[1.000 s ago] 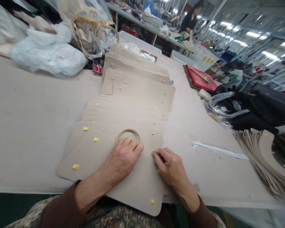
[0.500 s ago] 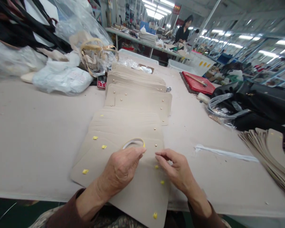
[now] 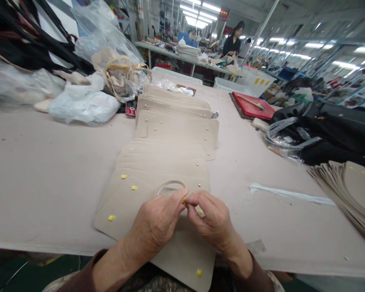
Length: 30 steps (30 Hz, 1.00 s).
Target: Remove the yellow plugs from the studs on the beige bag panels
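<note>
My left hand [image 3: 156,224] holds a thin roll of yellow tape [image 3: 169,187] tilted up off the panels, fingers closed round its near edge. My right hand [image 3: 211,221] meets it, pinching at the tape's yellow end between thumb and fingertips. Both hands hover over the nearest beige leather panel [image 3: 126,209], which carries several small yellow tape squares [image 3: 111,217]. Behind it a long overlapping row of beige panels [image 3: 176,129] with small metal studs runs away across the table.
The beige table [image 3: 48,162] holds plastic bags [image 3: 83,106] at the back left, a red tray [image 3: 252,106] and black bags [image 3: 331,129] at the right, a white strip [image 3: 292,195], and a fanned stack of beige pieces [image 3: 349,190]. A person works at a far table [image 3: 234,40].
My left hand lifted the tape roll off the panel and tilted it. My right hand moved left from the panel to pinch the tape's end. The view shifted upward.
</note>
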### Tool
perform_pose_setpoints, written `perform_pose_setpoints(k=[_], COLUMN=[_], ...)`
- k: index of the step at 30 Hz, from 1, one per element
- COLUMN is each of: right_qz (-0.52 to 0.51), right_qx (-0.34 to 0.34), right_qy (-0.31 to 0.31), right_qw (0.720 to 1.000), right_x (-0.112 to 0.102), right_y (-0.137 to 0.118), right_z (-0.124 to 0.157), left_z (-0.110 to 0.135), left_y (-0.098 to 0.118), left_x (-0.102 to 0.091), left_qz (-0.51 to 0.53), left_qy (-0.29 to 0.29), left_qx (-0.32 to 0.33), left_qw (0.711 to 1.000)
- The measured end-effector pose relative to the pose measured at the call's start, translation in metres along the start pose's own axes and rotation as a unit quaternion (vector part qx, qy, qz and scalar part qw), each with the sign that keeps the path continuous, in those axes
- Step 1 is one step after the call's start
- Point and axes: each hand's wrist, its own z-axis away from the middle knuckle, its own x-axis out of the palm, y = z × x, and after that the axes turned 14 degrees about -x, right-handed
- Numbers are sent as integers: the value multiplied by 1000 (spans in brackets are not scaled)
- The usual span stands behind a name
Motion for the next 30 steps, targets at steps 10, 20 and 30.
perform_pose_setpoints(k=[10, 20, 30], right_qz=[-49, -238, -123], right_qx=[180, 470, 440], right_qy=[62, 84, -19], right_qw=[980, 846, 890], right_x=[5, -7, -2], right_y=[-5, 54, 61], right_z=[4, 21, 11], left_z=[-11, -15, -10], left_y=[7, -7, -14], left_x=[1, 25, 34], left_qz=[49, -115, -150], left_qy=[-45, -74, -135], left_qx=[-15, -18, -23], left_qw=[998, 990, 979])
